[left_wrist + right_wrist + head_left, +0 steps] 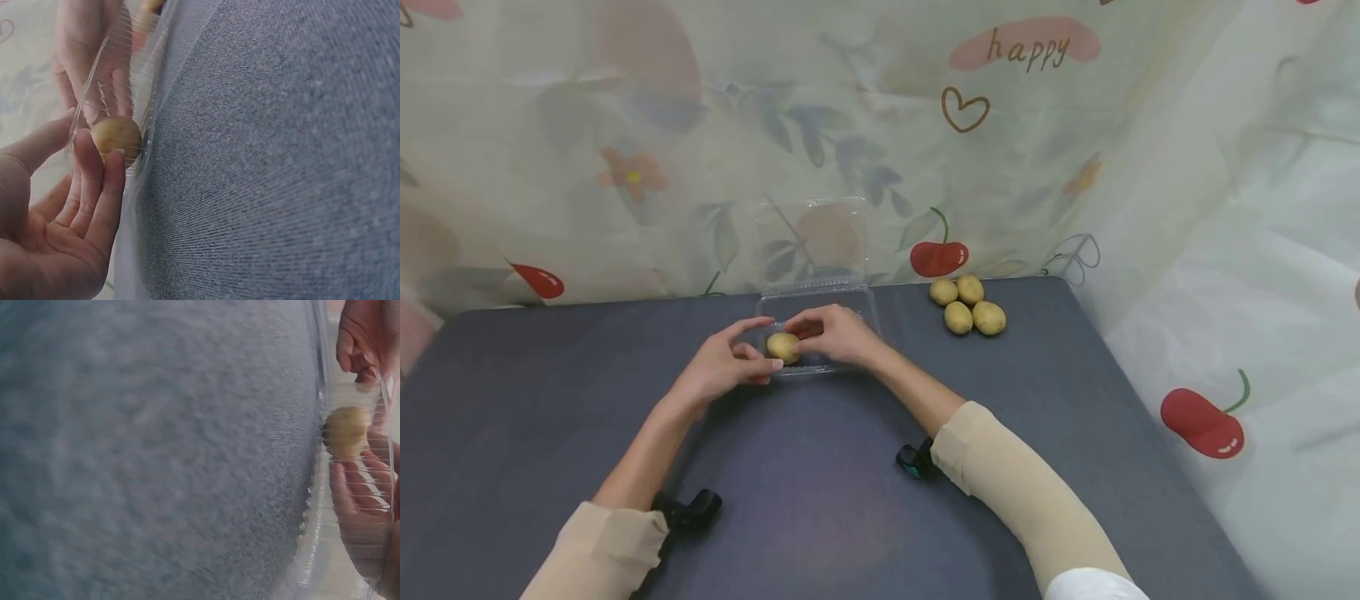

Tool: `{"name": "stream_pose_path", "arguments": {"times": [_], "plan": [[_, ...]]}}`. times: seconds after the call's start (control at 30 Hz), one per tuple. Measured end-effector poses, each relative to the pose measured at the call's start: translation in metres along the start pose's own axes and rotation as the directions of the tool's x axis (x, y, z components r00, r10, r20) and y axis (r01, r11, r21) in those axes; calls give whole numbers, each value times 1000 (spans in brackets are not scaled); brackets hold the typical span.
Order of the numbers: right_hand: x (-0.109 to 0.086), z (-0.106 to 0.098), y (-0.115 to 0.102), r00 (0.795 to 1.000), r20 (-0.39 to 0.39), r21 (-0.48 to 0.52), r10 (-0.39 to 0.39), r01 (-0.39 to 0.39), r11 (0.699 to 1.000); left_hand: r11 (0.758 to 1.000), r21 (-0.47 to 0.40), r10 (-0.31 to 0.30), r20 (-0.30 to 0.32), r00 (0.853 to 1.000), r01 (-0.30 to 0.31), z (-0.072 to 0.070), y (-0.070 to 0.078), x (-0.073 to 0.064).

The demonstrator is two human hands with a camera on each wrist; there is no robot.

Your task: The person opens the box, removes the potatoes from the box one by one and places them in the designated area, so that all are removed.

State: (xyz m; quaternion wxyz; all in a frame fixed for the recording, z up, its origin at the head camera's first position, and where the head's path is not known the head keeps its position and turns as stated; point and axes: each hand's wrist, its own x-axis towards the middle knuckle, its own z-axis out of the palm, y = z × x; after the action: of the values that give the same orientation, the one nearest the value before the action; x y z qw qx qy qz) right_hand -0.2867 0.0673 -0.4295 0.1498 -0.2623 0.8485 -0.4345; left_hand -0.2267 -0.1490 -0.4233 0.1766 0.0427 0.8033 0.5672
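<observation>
the head view looks forward and down from above the table [587, 400], taking in both forearms, the clear container [817, 317] at the far edge and the curtain [625, 125] behind. the left wrist view sits very low and close, skimming the grey cloth sideways toward the container's wall [119, 81], with the potato [116, 137] seen through the plastic. the right wrist view is just as near and low, facing the same container [350, 506] from the other side. all three views share the potato [345, 430] and the container.
</observation>
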Motion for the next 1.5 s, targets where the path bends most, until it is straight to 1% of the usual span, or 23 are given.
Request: {"name": "stream_pose_path", "arguments": {"times": [0.23,0.37,0.6,0.77,0.97,1.13,1.3,1.5], "plan": [[2,4,-3,1000,20,-64,-10,11,998,1000,-9,1,-2,1000,-1,-2,-1,-2],[4,4,-4,998,58,-117,-5,12,993,1000,-4,0,-7,1000,0,-3,-1,-2],[8,4,-9,992,124,-207,0,26,978,1000,8,-22,-34,999,22,-4,0,-1],[7,6,-8,992,124,-222,-4,32,975,999,12,-31,-25,999,32,-4,-1,-2],[5,8,-7,995,94,-200,-24,42,979,1000,3,-25,-29,999,25,-3,-2,-3],[5,6,-7,998,64,-143,-3,12,990,1000,-6,-17,-31,999,17,-2,-1,-3],[4,3,-8,1000,28,-95,-6,8,995,1000,19,-4,-34,999,5,-1,2,-2],[1,0,-5,999,-53,-32,-3,1,999,999,37,-9,-23,1000,10,1,5,2]]}}
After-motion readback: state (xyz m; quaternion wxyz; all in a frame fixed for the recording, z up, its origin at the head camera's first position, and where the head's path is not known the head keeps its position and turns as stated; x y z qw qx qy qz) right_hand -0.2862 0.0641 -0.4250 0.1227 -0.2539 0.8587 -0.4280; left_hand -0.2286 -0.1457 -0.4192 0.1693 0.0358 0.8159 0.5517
